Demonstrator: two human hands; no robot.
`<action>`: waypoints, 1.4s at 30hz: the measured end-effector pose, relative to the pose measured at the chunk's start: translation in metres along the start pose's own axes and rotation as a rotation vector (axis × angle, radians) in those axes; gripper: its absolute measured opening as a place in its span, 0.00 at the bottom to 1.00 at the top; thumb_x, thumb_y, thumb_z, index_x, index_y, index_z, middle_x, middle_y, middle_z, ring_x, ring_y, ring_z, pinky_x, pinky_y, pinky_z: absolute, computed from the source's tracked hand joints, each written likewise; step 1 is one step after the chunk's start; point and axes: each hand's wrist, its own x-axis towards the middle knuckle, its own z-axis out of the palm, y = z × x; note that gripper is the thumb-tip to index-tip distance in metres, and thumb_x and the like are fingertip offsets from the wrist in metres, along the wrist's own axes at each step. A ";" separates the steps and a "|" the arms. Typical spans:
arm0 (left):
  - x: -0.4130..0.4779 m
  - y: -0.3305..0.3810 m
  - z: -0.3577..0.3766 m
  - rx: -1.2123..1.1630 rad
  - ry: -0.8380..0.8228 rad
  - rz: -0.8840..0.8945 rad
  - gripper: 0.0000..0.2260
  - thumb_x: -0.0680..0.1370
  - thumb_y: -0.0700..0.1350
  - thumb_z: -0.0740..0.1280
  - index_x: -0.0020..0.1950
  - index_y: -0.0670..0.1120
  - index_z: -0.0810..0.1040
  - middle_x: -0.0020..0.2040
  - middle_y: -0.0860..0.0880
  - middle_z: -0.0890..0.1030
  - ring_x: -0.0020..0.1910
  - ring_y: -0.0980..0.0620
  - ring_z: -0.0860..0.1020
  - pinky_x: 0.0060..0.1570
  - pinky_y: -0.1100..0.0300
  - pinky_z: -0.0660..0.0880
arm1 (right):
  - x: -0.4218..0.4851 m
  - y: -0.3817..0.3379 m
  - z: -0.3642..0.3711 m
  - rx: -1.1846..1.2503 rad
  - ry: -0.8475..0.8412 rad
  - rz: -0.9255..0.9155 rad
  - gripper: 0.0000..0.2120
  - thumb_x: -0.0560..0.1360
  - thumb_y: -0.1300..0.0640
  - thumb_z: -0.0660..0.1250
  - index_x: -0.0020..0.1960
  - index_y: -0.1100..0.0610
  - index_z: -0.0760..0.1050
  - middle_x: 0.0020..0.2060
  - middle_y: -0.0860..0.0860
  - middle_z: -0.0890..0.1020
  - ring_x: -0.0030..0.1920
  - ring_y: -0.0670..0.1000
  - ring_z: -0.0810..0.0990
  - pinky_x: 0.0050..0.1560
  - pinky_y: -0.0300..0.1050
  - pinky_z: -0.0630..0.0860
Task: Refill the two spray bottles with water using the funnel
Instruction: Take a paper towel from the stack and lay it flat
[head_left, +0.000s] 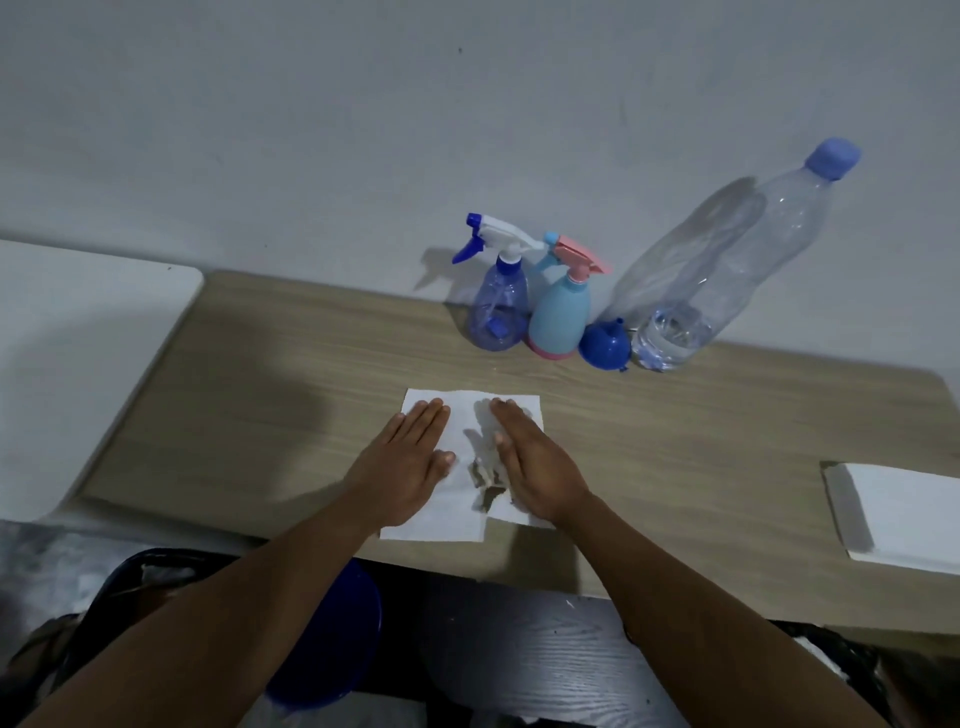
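Refill not begun.
L hand (410, 460) & R hand (537, 465) flat on paper towel (465, 415), fingers straight, gripping nothing; blue spray btl (497, 309), pink-top spray btl (560, 317) heads on; funnel (602, 347), water btl (719, 270) untouched.

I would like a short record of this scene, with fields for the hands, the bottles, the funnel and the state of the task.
left hand: flat, palm down on the paper towel
right hand: flat on the same towel, beside a dark patch
spray bottles: clear blue spray bottle and light blue spray bottle, upright, side by side, spray heads on
funnel: wide end down, between the light blue spray bottle and the water bottle
water bottle: capped, water in its lower part
task state: refill not begun
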 end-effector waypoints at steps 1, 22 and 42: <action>-0.004 -0.002 -0.003 -0.031 0.005 0.002 0.30 0.82 0.60 0.41 0.81 0.46 0.48 0.81 0.49 0.49 0.80 0.53 0.45 0.78 0.53 0.45 | -0.004 -0.001 -0.004 0.005 0.034 -0.005 0.24 0.85 0.48 0.51 0.79 0.54 0.58 0.78 0.50 0.63 0.78 0.47 0.58 0.77 0.42 0.55; -0.048 0.026 -0.027 -0.103 0.121 -0.107 0.06 0.76 0.48 0.68 0.52 0.56 0.81 0.51 0.59 0.83 0.54 0.57 0.78 0.63 0.59 0.66 | -0.053 -0.013 0.018 0.004 -0.026 0.140 0.26 0.75 0.57 0.69 0.72 0.47 0.69 0.58 0.48 0.78 0.57 0.50 0.77 0.57 0.39 0.70; 0.010 0.227 -0.063 -0.608 0.140 0.035 0.15 0.65 0.41 0.66 0.50 0.46 0.85 0.48 0.52 0.81 0.46 0.58 0.79 0.48 0.72 0.72 | -0.185 0.064 -0.135 0.050 0.371 0.176 0.07 0.71 0.66 0.70 0.48 0.57 0.80 0.47 0.52 0.82 0.46 0.48 0.79 0.45 0.23 0.67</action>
